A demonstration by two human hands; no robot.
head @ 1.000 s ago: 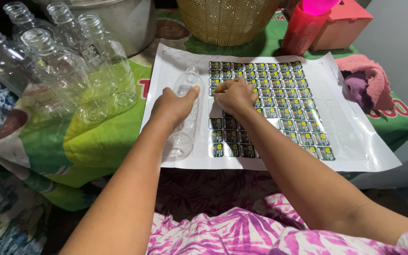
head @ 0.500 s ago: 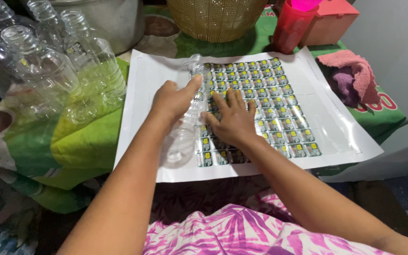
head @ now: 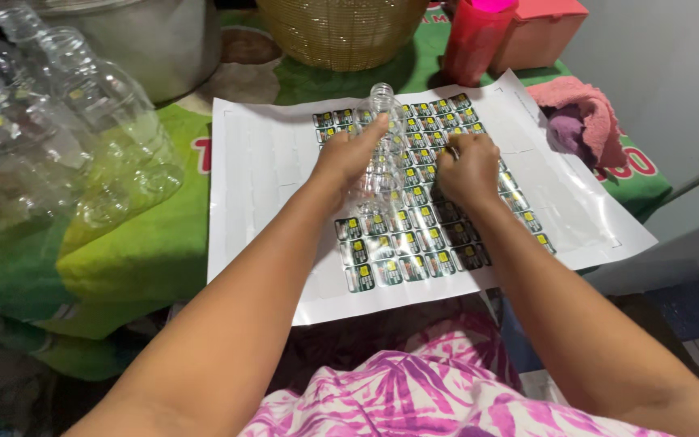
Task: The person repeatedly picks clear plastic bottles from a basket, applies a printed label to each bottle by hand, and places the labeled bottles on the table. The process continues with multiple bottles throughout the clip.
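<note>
— The label sheet (head: 260,186), what does it look like?

— It is a large white backing sheet lying flat on the green patterned tablecloth (head: 139,259), spread between the person and the woven basket (head: 341,32). Its left part and right edge are bare white (faint outlines of empty rectangles show there), while the middle carries rows of small dark labels with yellow and green marks, glossy under the light.

— And the bottle?

— A clear plastic bottle (head: 380,154), uncapped, lies on its side across the labels near the sheet's centre, its open neck pointing away from the person. It is see-through enough that the labels show through its body.

— How do the hands stand?

— The left hand (head: 349,158) is curled over the bottle from the left, fingers wrapped on its body, gripping it. The right hand (head: 469,166) sits just beside the bottle on the labelled rows, fingers bent in and pinched together at the sheet; whether a label is caught between the fingertips I cannot tell.

— What else lies about?

— A heap of clear empty bottles (head: 66,121) is piled to the left of the sheet, a metal pot (head: 155,40) behind them. Beyond the sheet stand a red cup (head: 475,36) and a pink box (head: 540,32); a pink cloth (head: 584,117) lies at the right corner.
</note>
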